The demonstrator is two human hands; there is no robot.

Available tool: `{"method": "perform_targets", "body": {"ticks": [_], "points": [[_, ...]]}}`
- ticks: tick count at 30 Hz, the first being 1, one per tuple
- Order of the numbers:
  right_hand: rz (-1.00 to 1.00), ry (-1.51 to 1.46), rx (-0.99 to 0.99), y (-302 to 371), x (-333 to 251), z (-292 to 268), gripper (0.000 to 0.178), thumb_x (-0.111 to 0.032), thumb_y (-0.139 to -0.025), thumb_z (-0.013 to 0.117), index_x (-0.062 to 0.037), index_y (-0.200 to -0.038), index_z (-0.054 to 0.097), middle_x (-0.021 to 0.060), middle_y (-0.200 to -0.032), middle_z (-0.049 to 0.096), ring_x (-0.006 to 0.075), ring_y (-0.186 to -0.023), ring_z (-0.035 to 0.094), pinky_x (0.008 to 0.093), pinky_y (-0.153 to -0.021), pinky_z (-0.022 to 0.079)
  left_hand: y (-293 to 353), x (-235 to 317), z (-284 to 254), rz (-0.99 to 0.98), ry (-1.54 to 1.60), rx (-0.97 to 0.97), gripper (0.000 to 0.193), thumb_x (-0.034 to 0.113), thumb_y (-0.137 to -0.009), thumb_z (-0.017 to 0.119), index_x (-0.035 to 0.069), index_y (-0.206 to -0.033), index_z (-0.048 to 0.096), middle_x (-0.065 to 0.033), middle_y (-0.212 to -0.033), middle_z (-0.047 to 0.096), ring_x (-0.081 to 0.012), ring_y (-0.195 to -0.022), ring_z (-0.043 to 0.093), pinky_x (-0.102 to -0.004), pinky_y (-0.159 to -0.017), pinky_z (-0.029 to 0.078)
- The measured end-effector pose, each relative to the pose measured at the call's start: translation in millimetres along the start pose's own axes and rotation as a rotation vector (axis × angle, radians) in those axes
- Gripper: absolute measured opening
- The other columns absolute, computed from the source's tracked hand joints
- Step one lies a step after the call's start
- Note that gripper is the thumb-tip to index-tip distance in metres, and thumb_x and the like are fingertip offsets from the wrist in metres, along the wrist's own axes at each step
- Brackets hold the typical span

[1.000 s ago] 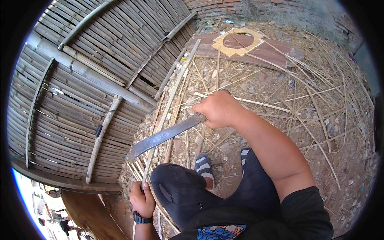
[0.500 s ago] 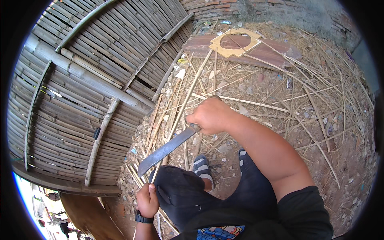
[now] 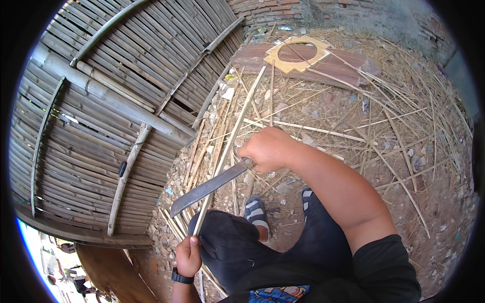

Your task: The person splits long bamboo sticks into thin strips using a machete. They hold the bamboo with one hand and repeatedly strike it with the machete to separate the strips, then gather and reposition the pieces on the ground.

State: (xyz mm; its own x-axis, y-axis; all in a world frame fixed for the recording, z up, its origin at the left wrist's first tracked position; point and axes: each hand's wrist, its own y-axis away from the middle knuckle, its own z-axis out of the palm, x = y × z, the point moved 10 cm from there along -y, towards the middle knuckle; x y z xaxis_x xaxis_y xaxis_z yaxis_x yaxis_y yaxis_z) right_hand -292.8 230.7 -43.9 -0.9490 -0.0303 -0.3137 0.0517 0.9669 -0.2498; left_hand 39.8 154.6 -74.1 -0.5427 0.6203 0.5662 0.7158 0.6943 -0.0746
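Note:
My right hand is closed round the handle of a machete, whose broad dark blade slants down to the left. The blade lies across a long pale bamboo strip near my left knee. My left hand, with a dark watch on its wrist, pinches the strip's near end between thumb and fingers. From there the strip runs up and away to the right, past my knee. Beside my left leg, several more bamboo strips lie in a bundle, partly hidden by my leg and hand.
A bamboo slat wall stands close on the left. Ahead, a yellowish board with a round hole lies on a reddish-brown plank. Loose strips, stones and litter cover the ground. A brick wall closes the back.
The machete blade's tip has shifted slightly left and up, its blade turned darker to view. The held strip has rolled to show a wider face, and its far end has shifted slightly.

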Motion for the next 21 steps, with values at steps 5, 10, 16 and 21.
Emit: {"method": "perform_targets", "body": {"ticks": [5, 10, 16, 21], "points": [[0.293, -0.193, 0.103, 22.8, 67.8, -40.3, 0.016, -0.024, -0.080, 0.075, -0.0128, -0.091, 0.072, 0.0122, -0.078, 0.070, 0.0322, -0.078, 0.071, 0.0469, -0.071, 0.055, 8.2, -21.4, -6.2, 0.010, 0.119, -0.089, 0.052, 0.035, -0.111, 0.042, 0.000, -0.073, 0.053, -0.0054, -0.060, 0.049, -0.0141, -0.056, 0.044, -0.0329, -0.054, 0.037], [0.462, -0.251, 0.251, 34.1, 107.3, -40.7, 0.019, -0.024, -0.081, 0.074, -0.0140, -0.096, 0.074, 0.0132, -0.079, 0.071, 0.0334, -0.077, 0.071, 0.0467, -0.071, 0.055, 18.3, -35.6, -3.5, -0.047, 0.134, -0.084, 0.053, 0.036, -0.111, 0.041, 0.001, -0.072, 0.053, -0.0042, -0.060, 0.048, -0.0124, -0.056, 0.044, -0.0319, -0.053, 0.037], [-0.048, -0.035, 0.046, -0.1, -6.5, -4.0, 0.014, -0.023, -0.081, 0.075, -0.0112, -0.086, 0.069, 0.0105, -0.070, 0.067, 0.0302, -0.068, 0.068, 0.0427, -0.065, 0.054, 4.9, -18.3, 2.9, 0.002, 0.157, -0.067, 0.053, 0.037, -0.111, 0.040, 0.004, -0.072, 0.050, 0.0013, -0.061, 0.046, -0.0087, -0.056, 0.040, -0.0292, -0.052, 0.032], [0.385, -0.451, 0.232, 12.4, 117.0, 3.3, 0.011, -0.017, -0.083, 0.073, -0.0083, -0.085, 0.067, 0.0106, -0.069, 0.066, 0.0258, -0.067, 0.067, 0.0432, -0.066, 0.054, 8.5, -24.4, -21.0, 0.050, 0.032, 0.072, 0.053, 0.035, -0.110, 0.043, 0.000, -0.072, 0.053, -0.0086, -0.057, 0.050, -0.0168, -0.052, 0.048, -0.0340, -0.052, 0.039]]}}
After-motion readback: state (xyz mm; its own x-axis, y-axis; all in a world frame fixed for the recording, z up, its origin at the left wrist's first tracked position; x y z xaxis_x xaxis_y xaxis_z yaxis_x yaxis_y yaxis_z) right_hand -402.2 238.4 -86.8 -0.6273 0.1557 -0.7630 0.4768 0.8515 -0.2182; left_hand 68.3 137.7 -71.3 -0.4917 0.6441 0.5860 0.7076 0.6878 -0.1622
